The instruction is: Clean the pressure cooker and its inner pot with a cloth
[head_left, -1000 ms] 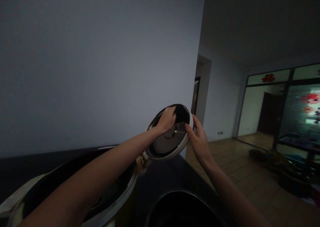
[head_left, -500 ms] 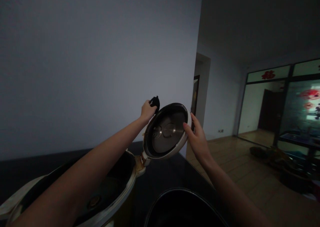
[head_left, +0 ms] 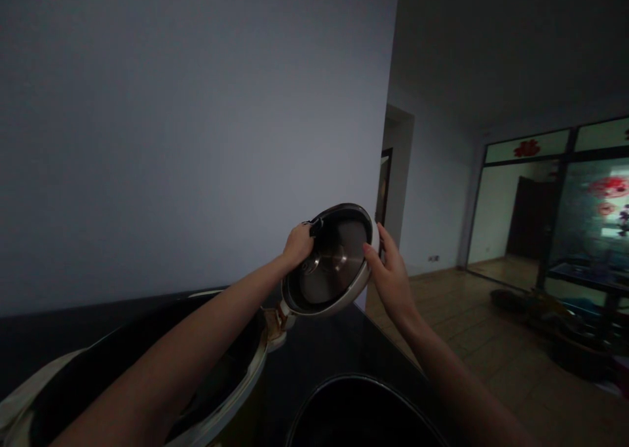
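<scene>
The rice cooker (head_left: 246, 394), with its dark inside showing, stands at the lower left. Its hinged lid (head_left: 339, 283) is tilted up, the metal inner side facing me. My right hand (head_left: 390, 273) grips the lid's right rim, thumb on the inner edge and fingers behind. In my closed left hand (head_left: 299, 245) is a bunched black cloth (head_left: 316, 227), pressed at the upper left of the lid's inner side. Most of the cloth is hidden by the hand. My left forearm crosses over the open cooker and covers part of it.
A black pot (head_left: 363, 380) sits on the dark countertop (head_left: 314, 352) in front of me. Behind the counter rises a pale wall (head_left: 196, 139). To the right lie a tiled floor (head_left: 472, 316), a glass partition and dark items on the ground.
My left hand has moved right and down with the black cloth, from outside the lid's left edge onto its inner side. My right hand stays on the rim.
</scene>
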Tool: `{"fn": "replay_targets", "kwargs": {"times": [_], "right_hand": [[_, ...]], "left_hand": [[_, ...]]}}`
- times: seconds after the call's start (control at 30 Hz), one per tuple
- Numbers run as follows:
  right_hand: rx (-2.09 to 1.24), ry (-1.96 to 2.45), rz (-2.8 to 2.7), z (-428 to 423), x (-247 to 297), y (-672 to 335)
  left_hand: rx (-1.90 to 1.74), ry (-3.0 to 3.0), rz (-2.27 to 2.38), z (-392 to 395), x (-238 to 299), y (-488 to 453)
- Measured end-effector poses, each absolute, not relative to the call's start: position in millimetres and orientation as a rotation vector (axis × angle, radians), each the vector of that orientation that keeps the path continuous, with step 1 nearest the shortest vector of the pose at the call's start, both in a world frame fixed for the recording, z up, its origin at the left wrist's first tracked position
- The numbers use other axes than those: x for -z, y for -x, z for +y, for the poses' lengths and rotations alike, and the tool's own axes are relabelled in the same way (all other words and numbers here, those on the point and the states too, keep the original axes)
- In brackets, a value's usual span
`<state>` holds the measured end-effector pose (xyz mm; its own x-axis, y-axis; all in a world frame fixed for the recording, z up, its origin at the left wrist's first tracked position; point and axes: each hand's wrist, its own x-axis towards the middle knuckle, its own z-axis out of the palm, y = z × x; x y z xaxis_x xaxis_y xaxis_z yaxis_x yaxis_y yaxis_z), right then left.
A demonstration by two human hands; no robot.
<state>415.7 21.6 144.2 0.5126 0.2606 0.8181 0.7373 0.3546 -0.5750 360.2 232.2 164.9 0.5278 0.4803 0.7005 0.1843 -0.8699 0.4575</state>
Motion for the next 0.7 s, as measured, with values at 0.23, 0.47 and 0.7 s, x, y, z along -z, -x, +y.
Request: {"fn": "replay_targets", "kwargs": {"times": [0.23, 0.47, 0.7], "right_hand": [[0.416, 1.197, -1.028, 23, -144, -414], [0.433, 1.225, -1.039, 22, -144, -413], [0.408, 1.205, -1.031, 22, -144, -412]], "left_hand": [[-1.289, -2.298, 0.501, 221, -182, -375], [-1.369, -2.150, 0.347, 200, -194, -392], [-1.412, -2.121, 0.054, 169, -192, -383]]}}
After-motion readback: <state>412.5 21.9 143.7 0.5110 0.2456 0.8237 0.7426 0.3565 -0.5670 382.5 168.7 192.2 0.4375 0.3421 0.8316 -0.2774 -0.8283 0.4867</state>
